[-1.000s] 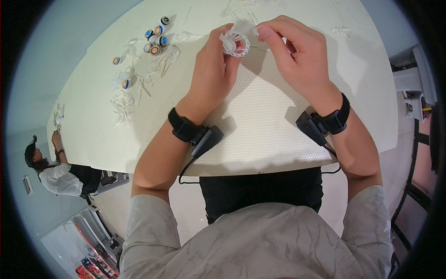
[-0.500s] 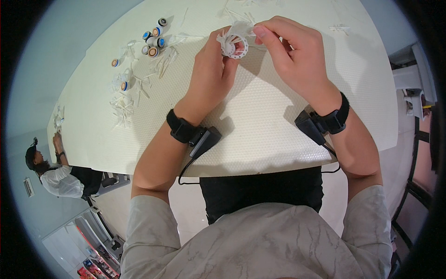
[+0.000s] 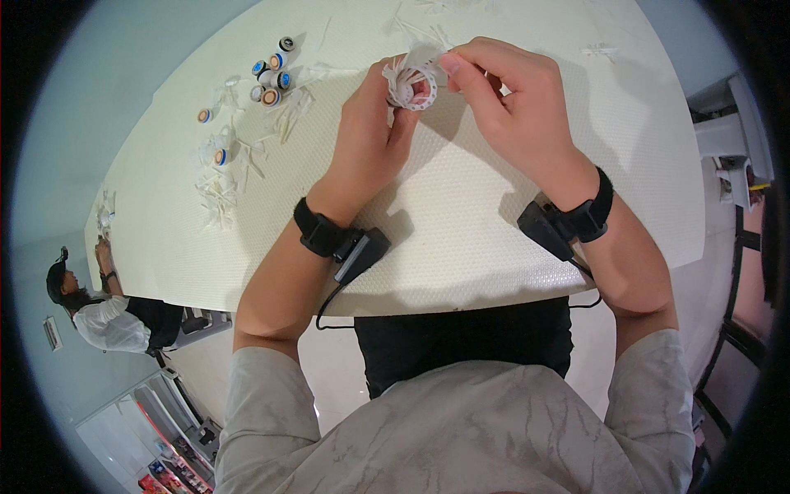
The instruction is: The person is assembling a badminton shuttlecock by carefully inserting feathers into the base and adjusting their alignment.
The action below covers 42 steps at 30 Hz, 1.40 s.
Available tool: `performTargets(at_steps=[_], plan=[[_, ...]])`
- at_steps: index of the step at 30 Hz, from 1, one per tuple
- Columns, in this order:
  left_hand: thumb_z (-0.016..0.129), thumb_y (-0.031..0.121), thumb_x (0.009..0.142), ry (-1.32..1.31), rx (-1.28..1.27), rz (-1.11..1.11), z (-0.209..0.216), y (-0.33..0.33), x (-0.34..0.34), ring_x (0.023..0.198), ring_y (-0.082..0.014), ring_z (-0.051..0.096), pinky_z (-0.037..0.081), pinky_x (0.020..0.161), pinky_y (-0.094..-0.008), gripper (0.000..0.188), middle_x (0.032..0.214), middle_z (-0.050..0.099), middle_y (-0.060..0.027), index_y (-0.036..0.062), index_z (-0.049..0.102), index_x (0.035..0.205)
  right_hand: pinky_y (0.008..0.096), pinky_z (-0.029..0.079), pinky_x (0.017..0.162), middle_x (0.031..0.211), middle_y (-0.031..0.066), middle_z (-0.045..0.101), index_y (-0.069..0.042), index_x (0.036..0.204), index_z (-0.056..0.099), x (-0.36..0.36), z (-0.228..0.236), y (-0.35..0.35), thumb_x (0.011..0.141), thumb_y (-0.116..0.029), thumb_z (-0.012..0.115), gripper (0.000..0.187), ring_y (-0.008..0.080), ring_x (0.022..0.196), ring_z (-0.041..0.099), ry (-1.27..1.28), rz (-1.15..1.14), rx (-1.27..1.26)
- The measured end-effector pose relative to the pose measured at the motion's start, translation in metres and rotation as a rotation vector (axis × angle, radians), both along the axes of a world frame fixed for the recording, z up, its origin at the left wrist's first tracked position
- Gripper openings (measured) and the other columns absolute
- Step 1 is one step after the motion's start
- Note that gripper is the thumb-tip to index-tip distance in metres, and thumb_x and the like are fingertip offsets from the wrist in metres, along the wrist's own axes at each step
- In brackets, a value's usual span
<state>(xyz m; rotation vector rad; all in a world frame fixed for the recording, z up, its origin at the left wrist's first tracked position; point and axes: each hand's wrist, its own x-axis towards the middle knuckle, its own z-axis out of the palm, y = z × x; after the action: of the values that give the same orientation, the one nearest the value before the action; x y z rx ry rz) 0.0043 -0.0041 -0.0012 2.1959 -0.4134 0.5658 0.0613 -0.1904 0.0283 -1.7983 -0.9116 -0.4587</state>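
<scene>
Near the far middle of the table, my left hand (image 3: 368,132) is closed round a small white ring-shaped plastic piece (image 3: 427,102). The piece has holes round its rim, thin ribs inside, and whitish strips sticking up from its far side. Just right of it, my right hand (image 3: 527,103) is closed, thumb and forefinger pinched together at the piece's upper right edge. What that pinch holds, perhaps a thin pale strip, is too small to make out. Fingers of my left hand show through the ring's opening.
A group of small cylinders (image 3: 270,97) with blue, tan and black ends stands on the white textured table (image 3: 461,247) at the left. White sticks and scraps (image 3: 218,193) lie around them. Cabled black devices sit on both my wrists. Another person (image 3: 107,317) works at the far left.
My right hand has shifted slightly left and down, closer to the ring-shaped piece. The piece has turned a little in my left hand.
</scene>
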Motion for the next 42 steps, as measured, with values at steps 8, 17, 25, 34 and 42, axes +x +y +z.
performTargets(at_steps=[8, 17, 25, 34, 42], plan=[[0.063, -0.005, 0.087, 0.031, -0.066, -0.034, -0.003, 0.001, -0.003, 0.081, -0.0377, 0.066, 0.053, 0.069, -0.0386, 0.043, 0.095, 0.066, -0.0204, -0.0025, 0.05, 0.128, 0.0283, 0.041, 0.05, 0.074, 0.0105, 0.068, -0.001, 0.095, 0.074, -0.001, -0.002, 0.003, 0.093, -0.011, 0.067, 0.012, 0.0181, 0.053, 0.055, 0.053, 0.011, 0.037], [0.065, -0.003, 0.088, -0.006, 0.034, 0.034, 0.008, -0.004, -0.005, 0.074, -0.0337, 0.066, 0.052, 0.066, -0.0359, 0.037, 0.094, 0.067, -0.0197, -0.0026, 0.051, 0.122, 0.0269, 0.042, 0.053, 0.075, 0.0117, 0.069, -0.002, 0.1, 0.073, 0.005, -0.004, 0.0, 0.094, -0.015, 0.067, 0.016, 0.0184, 0.055, 0.056, 0.088, 0.01, -0.006], [0.071, 0.013, 0.092, -0.001, 0.03, 0.184, -0.008, 0.007, 0.014, 0.073, -0.0268, 0.063, 0.051, 0.069, -0.0352, 0.021, 0.084, 0.064, -0.0139, -0.0023, 0.06, 0.101, 0.0281, 0.048, 0.063, 0.078, 0.0114, 0.07, 0.003, 0.097, 0.069, 0.034, 0.002, -0.016, 0.093, -0.011, 0.067, 0.014, 0.0135, 0.069, 0.061, 0.356, -0.2, -0.12], [0.075, 0.012, 0.084, 0.066, 0.167, 0.062, -0.011, 0.009, 0.023, 0.085, -0.0374, 0.063, 0.05, 0.076, -0.041, 0.025, 0.09, 0.064, -0.0184, -0.0023, 0.061, 0.1, 0.0299, 0.049, 0.059, 0.074, 0.0132, 0.07, 0.004, 0.093, 0.07, 0.035, -0.008, -0.01, 0.094, -0.011, 0.065, 0.016, 0.0146, 0.062, 0.061, 0.326, -0.166, -0.068], [0.075, 0.014, 0.087, -0.25, 0.273, 0.018, -0.015, 0.013, 0.034, 0.081, -0.0359, 0.065, 0.052, 0.075, -0.0371, 0.023, 0.096, 0.066, -0.0193, -0.0034, 0.064, 0.097, 0.0296, 0.049, 0.059, 0.074, 0.0112, 0.07, 0.004, 0.095, 0.07, 0.035, -0.009, -0.009, 0.094, -0.012, 0.065, 0.016, 0.013, 0.063, 0.059, 0.376, -0.127, -0.086]])
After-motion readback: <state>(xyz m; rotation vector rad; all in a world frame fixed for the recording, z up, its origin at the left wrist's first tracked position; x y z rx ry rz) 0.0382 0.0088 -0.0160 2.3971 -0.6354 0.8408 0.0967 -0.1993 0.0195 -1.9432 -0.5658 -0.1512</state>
